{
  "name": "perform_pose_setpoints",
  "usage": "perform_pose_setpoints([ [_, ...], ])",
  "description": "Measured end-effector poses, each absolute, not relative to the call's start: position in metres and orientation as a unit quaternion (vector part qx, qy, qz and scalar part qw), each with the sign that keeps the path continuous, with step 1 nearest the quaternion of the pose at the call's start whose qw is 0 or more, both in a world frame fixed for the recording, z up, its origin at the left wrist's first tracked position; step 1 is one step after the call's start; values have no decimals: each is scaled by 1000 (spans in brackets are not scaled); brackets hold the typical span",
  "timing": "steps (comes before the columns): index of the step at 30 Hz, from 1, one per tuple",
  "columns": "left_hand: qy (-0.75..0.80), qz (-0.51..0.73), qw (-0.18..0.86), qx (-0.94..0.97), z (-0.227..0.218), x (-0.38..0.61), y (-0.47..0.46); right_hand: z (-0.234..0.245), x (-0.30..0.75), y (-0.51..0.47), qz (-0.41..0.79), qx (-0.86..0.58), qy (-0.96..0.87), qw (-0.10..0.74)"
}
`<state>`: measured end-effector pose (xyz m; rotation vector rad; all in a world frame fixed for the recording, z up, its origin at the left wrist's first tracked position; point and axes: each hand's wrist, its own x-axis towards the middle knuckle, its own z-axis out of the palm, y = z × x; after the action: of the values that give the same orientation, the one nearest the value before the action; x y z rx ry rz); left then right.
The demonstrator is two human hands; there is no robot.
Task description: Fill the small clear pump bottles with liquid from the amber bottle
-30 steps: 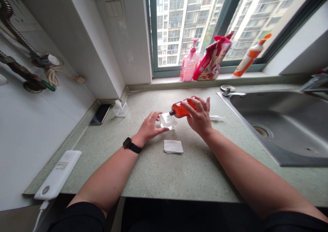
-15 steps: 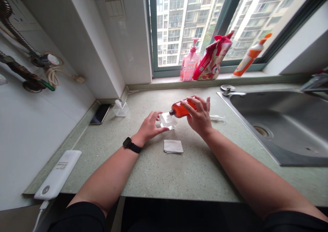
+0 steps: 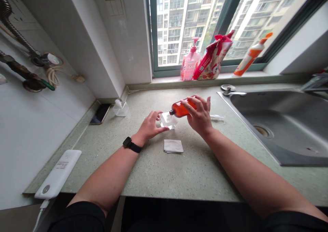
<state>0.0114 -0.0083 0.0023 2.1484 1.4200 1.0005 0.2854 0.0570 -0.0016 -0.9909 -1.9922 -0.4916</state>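
Observation:
My right hand (image 3: 200, 117) is closed around an orange-red bottle (image 3: 180, 109) with a black threaded neck and no cap on it. The bottle lies tipped almost level, its mouth over a small clear square container (image 3: 169, 122) on the counter. Around the container's left side, thumb in front and fingers behind, is my left hand (image 3: 152, 126), steadying it. What is inside the container is too small to make out. Nearer me lies a folded white tissue (image 3: 173, 146). A clear plastic piece (image 3: 217, 118) rests right of my right hand.
At the back left are a clear box with a nozzle-like piece (image 3: 120, 108) and a phone (image 3: 100, 114). A white power bank (image 3: 58, 174) sits at the left edge. The steel sink (image 3: 256, 133) is on the right. A pump bottle (image 3: 190, 64) stands on the sill.

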Motion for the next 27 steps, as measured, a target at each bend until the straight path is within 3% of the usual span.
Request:
perform_pose_setpoints([
  [27,502,357,186,766,1,11,-7,-2,287,58,-195,-397,-799,407],
])
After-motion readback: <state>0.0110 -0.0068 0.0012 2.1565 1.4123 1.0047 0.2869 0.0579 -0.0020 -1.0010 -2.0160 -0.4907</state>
